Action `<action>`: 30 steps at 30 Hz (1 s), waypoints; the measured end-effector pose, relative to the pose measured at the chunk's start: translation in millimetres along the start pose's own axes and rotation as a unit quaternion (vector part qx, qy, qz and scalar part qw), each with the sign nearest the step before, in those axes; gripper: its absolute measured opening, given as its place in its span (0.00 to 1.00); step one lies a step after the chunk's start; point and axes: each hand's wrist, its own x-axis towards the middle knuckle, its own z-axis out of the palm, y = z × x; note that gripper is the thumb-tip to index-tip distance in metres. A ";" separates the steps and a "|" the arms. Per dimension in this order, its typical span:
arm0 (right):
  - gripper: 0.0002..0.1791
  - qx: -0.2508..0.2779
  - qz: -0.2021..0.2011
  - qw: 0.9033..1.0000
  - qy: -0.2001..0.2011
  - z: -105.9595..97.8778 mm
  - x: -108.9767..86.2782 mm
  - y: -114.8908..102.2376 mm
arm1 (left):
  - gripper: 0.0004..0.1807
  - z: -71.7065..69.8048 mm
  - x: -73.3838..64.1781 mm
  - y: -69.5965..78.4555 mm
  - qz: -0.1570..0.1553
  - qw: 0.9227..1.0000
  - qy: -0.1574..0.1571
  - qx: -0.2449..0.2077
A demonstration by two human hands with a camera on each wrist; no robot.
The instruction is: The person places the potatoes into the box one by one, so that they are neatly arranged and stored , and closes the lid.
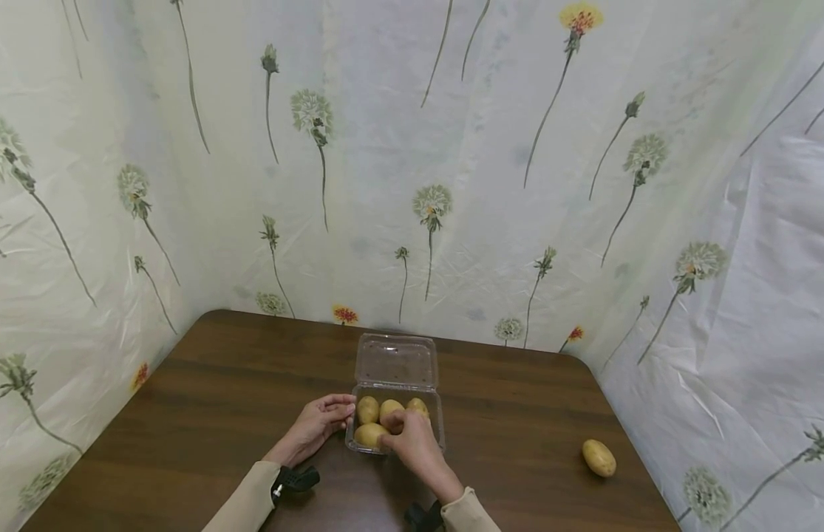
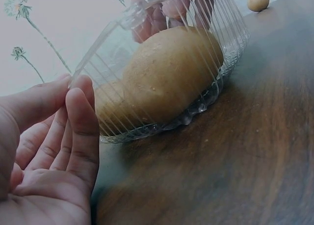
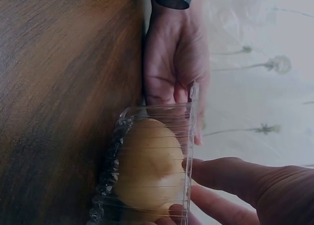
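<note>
A clear plastic container [image 1: 440, 428] with a hinged lid stands on the table, its lid [image 1: 396, 362] raised at the back. Several yellow potatoes lie inside, among them a front potato [image 1: 369, 436]. My left hand [image 1: 318, 423] pinches the container's left rim between thumb and fingers. From the right, my right hand [image 1: 412, 443] reaches in over the rim with bent fingers. Its thumb [image 3: 216, 173] is at the front potato's upper side, its fingertips [image 3: 175, 212] by the same potato's right end. The right hand hides part of the container's front right.
Another potato [image 1: 598, 458] lies apart on the brown wooden table [image 1: 518, 414], near the right edge. Flower-printed sheeting [image 1: 385, 148] hangs behind the table and along both sides. A dark strap with a camera [image 1: 295, 480] is on the left wrist.
</note>
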 end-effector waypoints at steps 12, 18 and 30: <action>0.15 -0.017 0.013 1.000 0.003 -5.5 2.5 -5.3 | 0.20 0.6 0.0 0.5 -0.002 1.000 0.007 0.001; 0.15 -0.025 0.023 0.999 0.010 -8.0 2.4 -6.5 | 0.20 1.0 -0.3 0.8 -0.003 1.000 0.009 0.003; 0.15 -0.025 0.016 0.999 0.017 -9.9 1.2 -3.6 | 0.23 0.1 -0.4 0.3 -0.002 1.000 0.003 0.005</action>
